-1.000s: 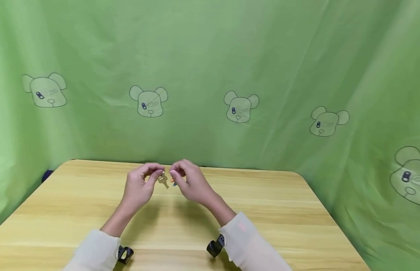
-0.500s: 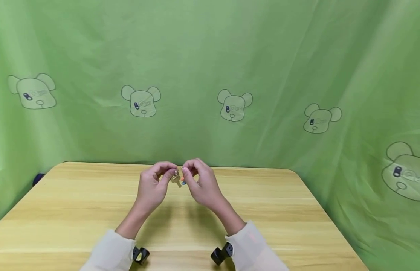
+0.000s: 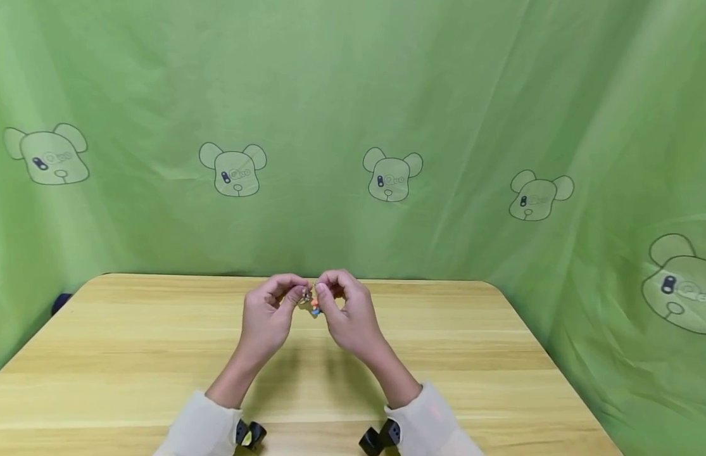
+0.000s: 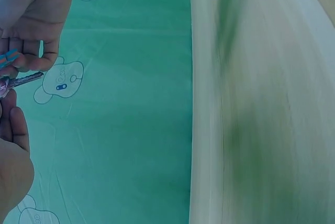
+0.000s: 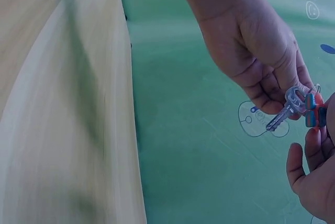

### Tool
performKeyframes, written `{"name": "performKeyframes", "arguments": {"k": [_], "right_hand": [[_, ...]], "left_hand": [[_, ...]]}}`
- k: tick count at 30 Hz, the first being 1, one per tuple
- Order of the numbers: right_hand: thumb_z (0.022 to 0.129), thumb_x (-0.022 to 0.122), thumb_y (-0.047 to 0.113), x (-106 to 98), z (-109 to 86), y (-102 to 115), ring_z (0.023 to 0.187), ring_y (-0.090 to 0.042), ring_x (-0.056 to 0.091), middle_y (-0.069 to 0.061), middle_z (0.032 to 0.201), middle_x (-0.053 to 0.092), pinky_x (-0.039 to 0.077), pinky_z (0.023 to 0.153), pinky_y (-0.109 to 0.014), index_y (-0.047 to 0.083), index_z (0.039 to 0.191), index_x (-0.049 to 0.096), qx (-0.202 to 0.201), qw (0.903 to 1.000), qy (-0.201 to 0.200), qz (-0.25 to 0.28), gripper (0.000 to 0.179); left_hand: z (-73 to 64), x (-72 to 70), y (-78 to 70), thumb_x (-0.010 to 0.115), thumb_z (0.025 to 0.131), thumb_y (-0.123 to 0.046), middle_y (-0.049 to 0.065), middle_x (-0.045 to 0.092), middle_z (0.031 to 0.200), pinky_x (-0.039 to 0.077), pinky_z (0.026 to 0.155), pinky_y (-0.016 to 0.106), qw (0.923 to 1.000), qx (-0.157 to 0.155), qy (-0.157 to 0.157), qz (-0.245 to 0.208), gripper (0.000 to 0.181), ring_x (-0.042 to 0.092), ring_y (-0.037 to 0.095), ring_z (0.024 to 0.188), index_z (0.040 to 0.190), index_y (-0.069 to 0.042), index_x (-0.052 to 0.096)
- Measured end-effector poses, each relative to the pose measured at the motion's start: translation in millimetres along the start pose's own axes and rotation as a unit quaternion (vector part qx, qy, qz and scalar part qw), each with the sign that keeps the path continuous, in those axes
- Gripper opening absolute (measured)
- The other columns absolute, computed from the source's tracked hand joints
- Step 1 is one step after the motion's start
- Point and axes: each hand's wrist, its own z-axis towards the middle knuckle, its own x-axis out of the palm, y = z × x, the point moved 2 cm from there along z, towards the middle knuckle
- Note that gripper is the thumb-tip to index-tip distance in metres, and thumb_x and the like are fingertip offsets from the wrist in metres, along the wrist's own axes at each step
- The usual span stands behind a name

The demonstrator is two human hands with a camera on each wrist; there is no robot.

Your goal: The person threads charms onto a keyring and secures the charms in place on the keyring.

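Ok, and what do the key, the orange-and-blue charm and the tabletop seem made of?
Key: probably metal, with a silvery sheen and toothed blade.
Orange-and-blue charm: perhaps rubber or plastic, given its chunky shape and bright colours.
Tabletop: wood or wood-look laminate, smooth, with streaky grain.

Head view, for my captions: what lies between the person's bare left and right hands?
Between left hand and right hand, the head view shows a small orange-blue charm; the right wrist view also shows a toothed metal key.
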Motion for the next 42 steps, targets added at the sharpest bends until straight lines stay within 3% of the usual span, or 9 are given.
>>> {"name": "performKeyframes", "arguments": {"k": [12,27,42], "right_hand": [[0.101,0.059,0.0,0,-3.2,9,0.074,-0.015,0.06,-0.01,0.085,0.065,0.053,0.066,-0.027,0.003,0.098,0.062,0.005,0.9995,0.006,0.032,0.006],[0.102,0.058,0.002,2,-4.7,14,0.074,-0.015,0.059,-0.008,0.086,0.064,0.053,0.066,-0.027,0.003,0.098,0.062,-0.009,0.9996,0.012,0.025,0.006],[0.101,0.061,0.0,-2,-3.9,11,0.077,-0.016,0.059,-0.007,0.088,0.063,0.053,0.068,-0.027,0.002,0.099,0.064,-0.041,0.9991,0.013,-0.002,0.005]], "left_hand": [[-2.3,2.8,-7.0,0.071,0.093,0.002,0.019,0.075,0.093,0.056,0.065,0.021,0.9994,-0.021,-0.001,-0.025,0.007,0.068,0.01,0.077,0.098,0.005,0.073],[-3.6,2.5,-14.5,0.071,0.093,0.001,0.018,0.075,0.093,0.056,0.065,0.022,0.9988,-0.034,0.01,-0.035,0.008,0.068,0.012,0.076,0.1,0.005,0.073],[-1.4,-0.4,-15.8,0.071,0.095,-0.002,0.014,0.076,0.099,0.059,0.076,0.026,0.9974,-0.046,0.043,-0.036,0.011,0.071,0.015,0.086,0.104,0.003,0.074]]}}
